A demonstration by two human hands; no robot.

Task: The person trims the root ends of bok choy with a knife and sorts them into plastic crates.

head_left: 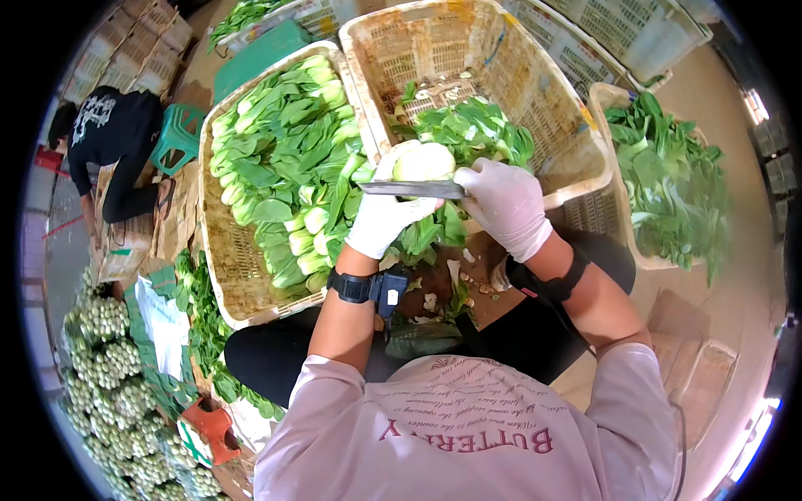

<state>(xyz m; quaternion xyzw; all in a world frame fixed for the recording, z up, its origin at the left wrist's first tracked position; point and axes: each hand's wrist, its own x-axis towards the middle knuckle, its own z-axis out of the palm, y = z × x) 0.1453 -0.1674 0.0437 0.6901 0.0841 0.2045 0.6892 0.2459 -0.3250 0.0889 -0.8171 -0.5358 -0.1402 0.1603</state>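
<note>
My left hand (386, 215), in a white glove, is closed round a bok choy (424, 160), its pale base turned up. In my gloved right hand (508, 204) is a knife (411, 189), its blade pointing left and lying across the near side of that base. I cannot tell whether the edge is in the stem. Left of my hands, a crate of bok choy (292, 159) holds rows of green heads. Beyond my hands stands a cream plastic crate (535, 100), with leafy greens (480, 125) and pale trimmings inside.
A basket of loose leaves (660, 175) stands at the right. Leafy greens (219, 334) lie on the floor at left, near an orange stool (210, 432) and bagged round produce (125, 392). Farther left, a person (117, 150) bends over beside a green stool (177, 134).
</note>
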